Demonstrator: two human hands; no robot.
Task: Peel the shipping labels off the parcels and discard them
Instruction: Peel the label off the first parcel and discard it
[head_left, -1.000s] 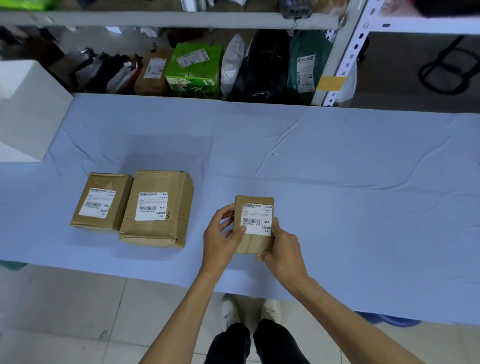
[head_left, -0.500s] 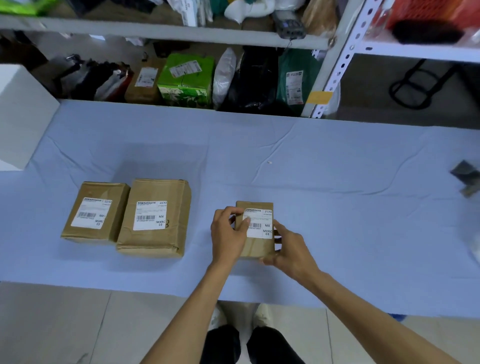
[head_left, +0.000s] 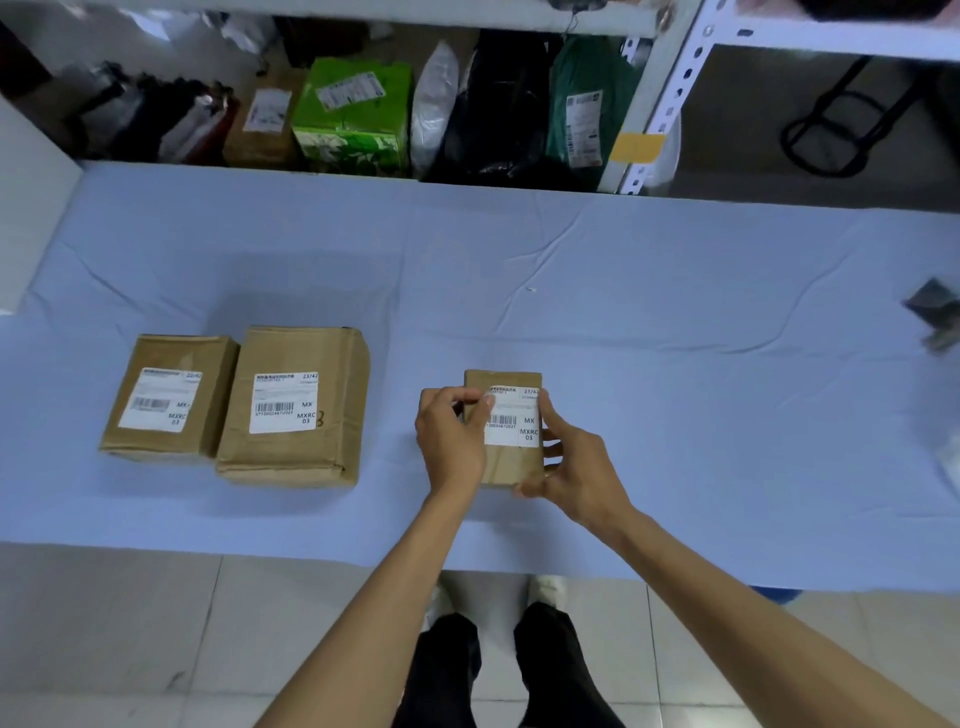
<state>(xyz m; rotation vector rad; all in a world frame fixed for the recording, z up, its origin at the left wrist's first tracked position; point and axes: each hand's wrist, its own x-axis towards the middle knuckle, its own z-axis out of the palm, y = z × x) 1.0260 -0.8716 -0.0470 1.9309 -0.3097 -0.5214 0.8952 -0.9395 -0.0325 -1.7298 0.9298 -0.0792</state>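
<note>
A small brown parcel (head_left: 506, 465) stands near the table's front edge, held between both hands. Its white shipping label (head_left: 514, 421) faces up. My left hand (head_left: 449, 441) pinches the label's top-left corner with thumb and forefinger. My right hand (head_left: 571, 467) grips the parcel's right side and bottom corner. Two more brown parcels lie to the left, a smaller one (head_left: 169, 397) and a bigger one (head_left: 296, 405), each with a white label stuck on top.
A light blue cloth covers the table (head_left: 675, 312). Behind it, a metal shelf (head_left: 660, 104) holds a green box, bags and other parcels. A white block (head_left: 26, 208) stands at far left. A dark scrap (head_left: 935, 317) lies at the right edge.
My left thumb and forefinger have moved from the parcel's left side up to the label's top-left corner. The view has shifted slightly; the parcel stays in both hands.
</note>
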